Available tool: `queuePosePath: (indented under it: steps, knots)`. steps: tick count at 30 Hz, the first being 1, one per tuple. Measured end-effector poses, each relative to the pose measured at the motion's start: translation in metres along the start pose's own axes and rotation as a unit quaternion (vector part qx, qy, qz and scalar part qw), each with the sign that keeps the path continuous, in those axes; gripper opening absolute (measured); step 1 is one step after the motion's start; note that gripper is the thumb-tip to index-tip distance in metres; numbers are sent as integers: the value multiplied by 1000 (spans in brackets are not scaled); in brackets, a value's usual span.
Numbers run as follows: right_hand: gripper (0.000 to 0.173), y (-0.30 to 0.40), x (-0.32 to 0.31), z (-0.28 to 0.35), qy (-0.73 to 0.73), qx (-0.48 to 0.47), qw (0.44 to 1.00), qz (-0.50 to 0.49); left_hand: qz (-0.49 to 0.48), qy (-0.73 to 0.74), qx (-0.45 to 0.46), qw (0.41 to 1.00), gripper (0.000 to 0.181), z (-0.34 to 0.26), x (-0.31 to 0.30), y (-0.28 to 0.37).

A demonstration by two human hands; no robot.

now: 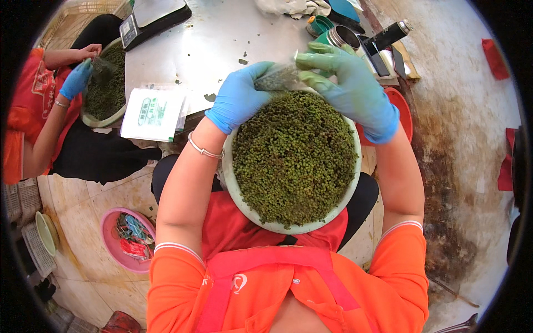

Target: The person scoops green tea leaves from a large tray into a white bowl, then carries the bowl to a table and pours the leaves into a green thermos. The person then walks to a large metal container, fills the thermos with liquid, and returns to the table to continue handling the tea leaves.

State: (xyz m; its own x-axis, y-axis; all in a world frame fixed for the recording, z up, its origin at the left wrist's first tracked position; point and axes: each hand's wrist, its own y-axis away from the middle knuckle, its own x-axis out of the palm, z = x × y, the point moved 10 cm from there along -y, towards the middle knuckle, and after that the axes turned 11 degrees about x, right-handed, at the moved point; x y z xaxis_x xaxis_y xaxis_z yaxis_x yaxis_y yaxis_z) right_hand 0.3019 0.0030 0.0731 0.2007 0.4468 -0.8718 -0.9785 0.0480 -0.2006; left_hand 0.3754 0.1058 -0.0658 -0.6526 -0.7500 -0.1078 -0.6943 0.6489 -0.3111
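Observation:
My left hand (245, 93), in a blue glove, grips a clear plastic bag (279, 79) above the far rim of a pale basin. Some dark contents show through the bag, blurred. My right hand (339, 81), in a blue glove stained green at the fingers, is beside the bag's right end; motion blur hides whether its fingertips hold the film. The basin (228, 183) rests on my lap, heaped with green peppercorns (295, 158) on small stems. To the left, a stack of printed plastic bags (152, 112) lies at the table's edge.
The metal table (216, 37) bears a digital scale (152, 21), an open thermos (343, 36) and phones (377, 60). A red plastic stool (399, 108) is partly hidden by my right arm. At left, a co-worker (41, 112) holds a bag over another basin (104, 120). A pink basin (109, 249) holds scraps.

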Motion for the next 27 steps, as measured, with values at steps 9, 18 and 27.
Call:
queuePosePath:
  steps: [9,18,27]
  knots:
    - [29,8,38,23,104,-124,985,59,-34,-71,118,990,55,-23,5,5]
    - [28,-4,37,12,72,-73,995,3,-83,-238,144,957,53,-41,-12,7]
    - [21,-42,66,45,26,-168,985,14,-129,-241,106,956,60,-33,-48,16]
